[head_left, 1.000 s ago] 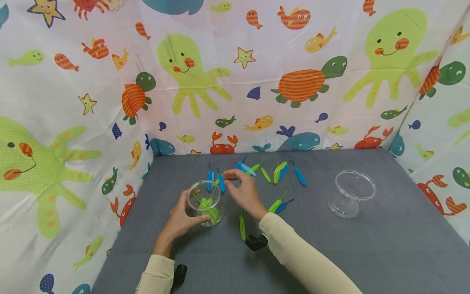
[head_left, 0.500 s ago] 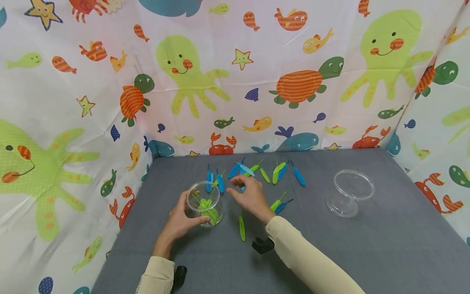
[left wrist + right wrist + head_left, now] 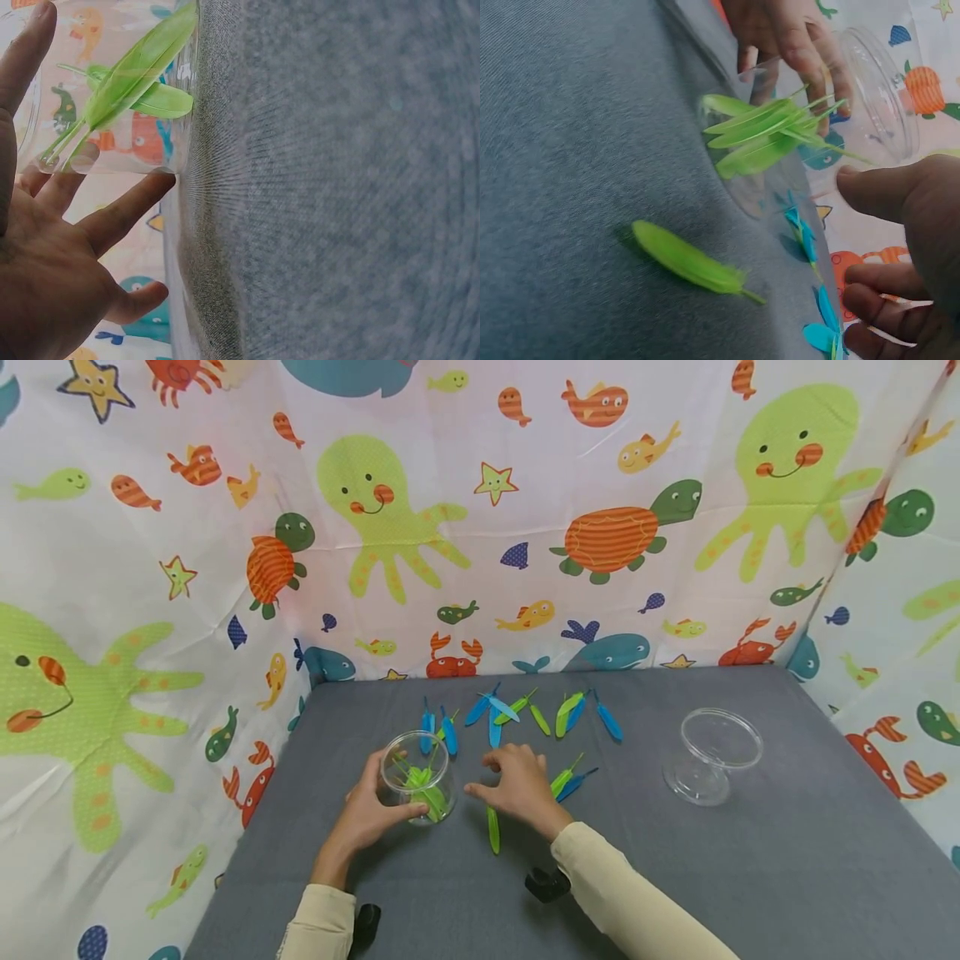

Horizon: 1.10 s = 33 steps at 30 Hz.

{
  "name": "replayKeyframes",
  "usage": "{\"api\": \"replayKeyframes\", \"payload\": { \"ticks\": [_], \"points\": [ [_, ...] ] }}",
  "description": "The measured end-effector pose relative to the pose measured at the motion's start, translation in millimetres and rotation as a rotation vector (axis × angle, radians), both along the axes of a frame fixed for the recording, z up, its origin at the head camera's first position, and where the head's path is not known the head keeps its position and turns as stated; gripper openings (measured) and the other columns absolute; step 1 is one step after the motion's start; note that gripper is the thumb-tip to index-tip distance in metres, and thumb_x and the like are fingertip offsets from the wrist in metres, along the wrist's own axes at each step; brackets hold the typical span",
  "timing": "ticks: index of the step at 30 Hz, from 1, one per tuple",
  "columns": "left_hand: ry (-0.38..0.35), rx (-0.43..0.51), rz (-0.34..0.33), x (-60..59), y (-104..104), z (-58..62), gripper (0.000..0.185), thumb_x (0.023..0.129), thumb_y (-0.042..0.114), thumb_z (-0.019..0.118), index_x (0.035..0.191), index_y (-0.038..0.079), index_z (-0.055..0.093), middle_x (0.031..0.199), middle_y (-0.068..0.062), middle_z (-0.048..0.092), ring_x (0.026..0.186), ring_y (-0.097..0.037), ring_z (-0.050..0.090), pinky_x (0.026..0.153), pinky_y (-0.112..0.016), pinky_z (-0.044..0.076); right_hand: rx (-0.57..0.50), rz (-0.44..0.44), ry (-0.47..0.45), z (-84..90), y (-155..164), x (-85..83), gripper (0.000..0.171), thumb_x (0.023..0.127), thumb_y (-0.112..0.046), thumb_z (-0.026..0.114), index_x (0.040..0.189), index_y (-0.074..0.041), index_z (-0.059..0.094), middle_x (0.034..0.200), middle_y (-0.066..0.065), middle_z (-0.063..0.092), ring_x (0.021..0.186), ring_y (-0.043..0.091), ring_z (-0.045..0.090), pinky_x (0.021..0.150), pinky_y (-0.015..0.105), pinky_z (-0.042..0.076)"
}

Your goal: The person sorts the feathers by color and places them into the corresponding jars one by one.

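My left hand (image 3: 367, 810) curves its thumb and fingers around a clear jar (image 3: 444, 800), which stands upright on the cloth. Inside the jar are several green feathers (image 3: 757, 135), their quills toward the rim. To the jar's right, my right hand (image 3: 519, 787) hovers over the cloth, thumb apart from loosely bent fingers, holding nothing. Just below that hand lies a single green feather (image 3: 493, 833), partly covered by it in the head view. In the right wrist view this feather lies apart from the hand, on the grey cloth.
Blue and green feathers (image 3: 495, 706) are scattered behind the hands. A green and blue pair (image 3: 572, 783) lies right of my right hand. Farther right stands a clear footed bowl (image 3: 722, 739). A printed sea-animal curtain (image 3: 480, 552) bounds the table (image 3: 810, 827).
My right hand has drawn back from beside the far feathers toward the single green feather near the front. The left hand and jar stay in place.
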State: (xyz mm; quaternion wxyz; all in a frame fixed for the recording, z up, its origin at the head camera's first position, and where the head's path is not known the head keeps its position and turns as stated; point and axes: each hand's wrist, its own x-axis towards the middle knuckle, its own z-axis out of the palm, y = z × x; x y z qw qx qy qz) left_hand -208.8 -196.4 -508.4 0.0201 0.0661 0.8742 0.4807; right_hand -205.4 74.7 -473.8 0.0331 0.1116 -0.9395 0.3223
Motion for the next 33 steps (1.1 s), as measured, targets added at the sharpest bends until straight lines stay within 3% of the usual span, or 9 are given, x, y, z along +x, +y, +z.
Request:
{"api": "replayKeyframes", "payload": {
  "ticks": [8,13,18,25,33],
  "points": [
    [-0.007,-0.010,0.010,0.7,-1.1,-0.1,0.106,0.066,0.046,0.095,0.151,0.034,0.035,0.152,0.006,0.049,0.145,-0.040,0.044,0.111,-0.073,0.031,0.120,0.007,-0.065,-17.1,-0.5,8.1,0.046,0.073,-0.051,0.089,0.090,-0.009,0.077,0.079,0.000,0.066,0.080,0.019,0.050,0.073,0.041,0.032],
    [-0.014,-0.006,0.009,1.5,-0.3,0.8,0.105,0.066,0.046,0.095,0.151,0.032,0.035,0.152,0.005,0.048,0.145,-0.040,0.043,0.111,-0.073,0.031,0.159,0.008,-0.074,-21.7,-5.2,14.8,0.039,0.069,-0.041,0.094,0.076,-0.012,0.069,0.070,-0.002,0.056,0.072,0.018,0.046,0.070,0.039,0.028],
    [-0.015,-0.005,0.007,2.4,1.1,1.9,0.105,0.066,0.044,0.095,0.151,0.034,0.034,0.152,0.005,0.049,0.145,-0.040,0.044,0.111,-0.073,0.031,0.170,0.003,-0.058,-18.8,-6.9,20.1,0.036,0.069,-0.029,0.095,0.076,-0.011,0.064,0.070,0.000,0.054,0.070,0.019,0.043,0.070,0.038,0.025],
    [-0.016,-0.005,0.012,2.6,1.3,1.2,0.105,0.066,0.044,0.096,0.151,0.034,0.035,0.152,0.005,0.050,0.143,-0.038,0.047,0.111,-0.073,0.031,0.261,-0.031,-0.066,-15.2,-6.0,21.3,0.045,0.068,-0.033,0.096,0.064,-0.014,0.055,0.063,0.001,0.048,0.062,0.021,0.041,0.068,0.038,0.023],
    [-0.015,-0.026,0.025,2.3,1.9,1.6,0.107,0.065,0.047,0.096,0.152,0.033,0.036,0.150,0.003,0.052,0.138,-0.034,0.051,0.111,-0.071,0.031,0.216,0.012,-0.132,-13.8,-2.4,22.8,0.032,0.070,-0.020,0.094,0.073,-0.011,0.064,0.065,0.000,0.060,0.061,0.017,0.050,0.070,0.041,0.030]
  ]
}}
